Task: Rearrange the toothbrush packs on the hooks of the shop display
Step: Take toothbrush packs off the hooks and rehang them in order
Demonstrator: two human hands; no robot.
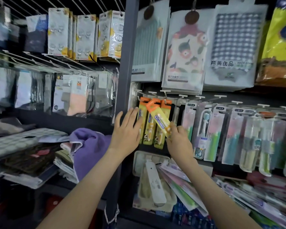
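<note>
Yellow toothbrush pack (157, 118) (orange header), tilted, just right of the dark upright post (124, 71); its header leans across three like packs (148, 136) hanging from white hooks (153, 93). Whether it sits on a hook cannot be told. The right hand (178, 139) pinches its lower end, fingers curled round it. The left hand (126, 131), nearer the post, has fingers straight and spread wide, tips touching the leftmost hanging pack. Pastel packs (229, 134) hang farther right of the post.

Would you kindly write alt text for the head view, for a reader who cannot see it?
The right hand holds a tilted yellow toothbrush pack in front of matching packs hanging on hooks, while the open left hand touches the leftmost one. To the right hang other toothbrush packs.
</note>
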